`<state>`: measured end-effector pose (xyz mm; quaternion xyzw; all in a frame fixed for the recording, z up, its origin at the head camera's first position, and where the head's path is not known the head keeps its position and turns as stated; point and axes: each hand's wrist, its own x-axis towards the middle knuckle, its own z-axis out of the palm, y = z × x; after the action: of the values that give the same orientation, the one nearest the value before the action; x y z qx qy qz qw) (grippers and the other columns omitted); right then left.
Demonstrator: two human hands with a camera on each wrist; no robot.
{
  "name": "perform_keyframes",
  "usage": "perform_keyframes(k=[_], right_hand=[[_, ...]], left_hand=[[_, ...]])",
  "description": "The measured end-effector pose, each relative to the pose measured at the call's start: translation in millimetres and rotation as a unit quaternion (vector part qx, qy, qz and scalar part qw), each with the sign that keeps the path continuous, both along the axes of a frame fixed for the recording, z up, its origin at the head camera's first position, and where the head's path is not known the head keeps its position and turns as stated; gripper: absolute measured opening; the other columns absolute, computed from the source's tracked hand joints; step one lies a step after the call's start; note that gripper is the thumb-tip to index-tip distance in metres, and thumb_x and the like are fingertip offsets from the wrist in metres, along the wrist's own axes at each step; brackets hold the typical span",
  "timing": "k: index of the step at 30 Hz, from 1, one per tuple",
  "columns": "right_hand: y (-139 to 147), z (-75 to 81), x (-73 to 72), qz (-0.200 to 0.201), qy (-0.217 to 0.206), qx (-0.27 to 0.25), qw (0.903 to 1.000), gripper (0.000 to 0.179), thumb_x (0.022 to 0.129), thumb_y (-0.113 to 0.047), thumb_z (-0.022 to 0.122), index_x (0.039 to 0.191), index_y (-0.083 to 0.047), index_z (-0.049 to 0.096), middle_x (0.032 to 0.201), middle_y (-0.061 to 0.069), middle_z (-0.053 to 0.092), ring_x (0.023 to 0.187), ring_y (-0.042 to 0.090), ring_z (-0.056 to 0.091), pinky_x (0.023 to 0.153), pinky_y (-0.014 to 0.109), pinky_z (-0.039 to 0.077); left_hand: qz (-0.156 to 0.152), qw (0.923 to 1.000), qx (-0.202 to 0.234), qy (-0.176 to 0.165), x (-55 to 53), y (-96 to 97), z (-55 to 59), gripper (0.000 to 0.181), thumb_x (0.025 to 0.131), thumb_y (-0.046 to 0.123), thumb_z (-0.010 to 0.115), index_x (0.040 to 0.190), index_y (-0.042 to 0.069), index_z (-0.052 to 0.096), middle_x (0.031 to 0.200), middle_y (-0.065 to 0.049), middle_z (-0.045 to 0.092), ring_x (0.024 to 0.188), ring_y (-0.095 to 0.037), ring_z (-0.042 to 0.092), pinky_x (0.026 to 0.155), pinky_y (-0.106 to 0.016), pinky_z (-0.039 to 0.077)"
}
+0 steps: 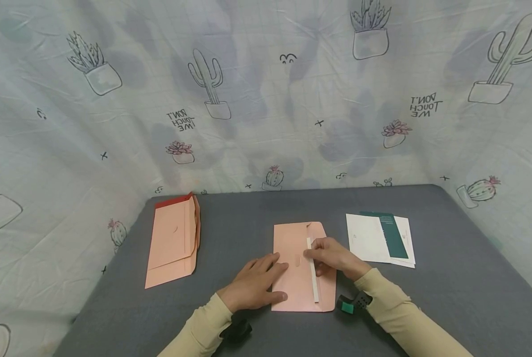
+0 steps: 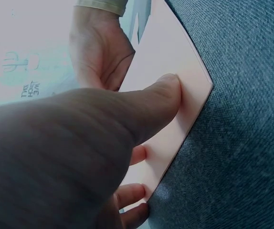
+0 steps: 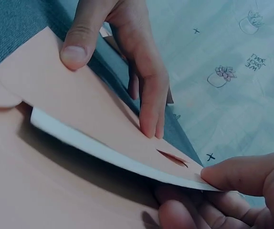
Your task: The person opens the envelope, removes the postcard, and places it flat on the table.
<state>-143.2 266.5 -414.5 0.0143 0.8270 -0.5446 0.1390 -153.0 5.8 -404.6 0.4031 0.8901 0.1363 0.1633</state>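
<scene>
A pink paper envelope lies on the dark grey table, its flap spread to the right. From its opening a narrow edge of white card sticks out. My right hand pinches this edge, thumb on top and fingers underneath, as the right wrist view shows; the envelope's front panel is at the thumb too. With fairly straight, spread fingers, my left hand presses on the envelope's left side. The left thumb rests near its lower corner. Most of the white card is hidden inside.
More pink envelopes lie at the table's left, one showing a red part. White and dark green cards overlap to the right of the middle envelope. A patterned curtain hangs behind the table and along its sides.
</scene>
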Motion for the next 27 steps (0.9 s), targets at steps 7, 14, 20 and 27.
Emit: perform_keyframes(k=[7, 14, 20, 27], right_hand=[[-0.7, 0.3, 0.5, -0.014, -0.002, 0.008, 0.9999, 0.029, 0.097, -0.031, 0.067, 0.082, -0.007, 0.059, 0.065, 0.000, 0.060, 0.053, 0.009, 0.058, 0.056, 0.025, 0.049], [-1.3, -1.5, 0.1, -0.036, 0.000, 0.015, 0.9993, 0.038, 0.101, -0.040, 0.060, 0.079, -0.010, 0.057, 0.072, 0.001, 0.064, 0.057, 0.012, 0.063, 0.060, 0.028, 0.052], [1.1, -4.5, -2.3, -0.052, 0.004, -0.010, 0.9986, 0.027, 0.100, -0.030, 0.063, 0.099, -0.004, 0.059, 0.081, 0.005, 0.067, 0.060, 0.013, 0.066, 0.061, 0.030, 0.058], [2.6, -6.6, -3.4, -0.057, 0.012, -0.018, 0.9982, 0.039, 0.098, -0.020, 0.064, 0.129, -0.001, 0.049, 0.104, 0.017, 0.073, 0.071, 0.017, 0.071, 0.065, 0.035, 0.061]], left_hand=[[0.001, 1.0000, -0.002, 0.001, 0.1, 0.2, 0.5, 0.068, 0.097, 0.048, 0.063, 0.155, 0.023, 0.040, 0.166, -0.008, 0.029, 0.154, -0.029, 0.029, 0.122, -0.057, 0.025], [-0.001, 1.0000, 0.000, -0.002, 0.1, -1.0, 0.9, 0.067, 0.098, 0.048, 0.063, 0.156, 0.022, 0.039, 0.167, -0.008, 0.028, 0.155, -0.029, 0.028, 0.122, -0.057, 0.025], [0.000, 1.0000, 0.001, -0.007, 0.3, -1.0, 1.0, 0.068, 0.098, 0.048, 0.062, 0.156, 0.023, 0.039, 0.167, -0.008, 0.027, 0.155, -0.029, 0.027, 0.122, -0.057, 0.023], [0.001, 1.0000, 0.000, -0.004, 0.7, -0.9, 0.7, 0.068, 0.098, 0.049, 0.062, 0.156, 0.022, 0.040, 0.167, -0.009, 0.029, 0.155, -0.030, 0.028, 0.122, -0.058, 0.024]])
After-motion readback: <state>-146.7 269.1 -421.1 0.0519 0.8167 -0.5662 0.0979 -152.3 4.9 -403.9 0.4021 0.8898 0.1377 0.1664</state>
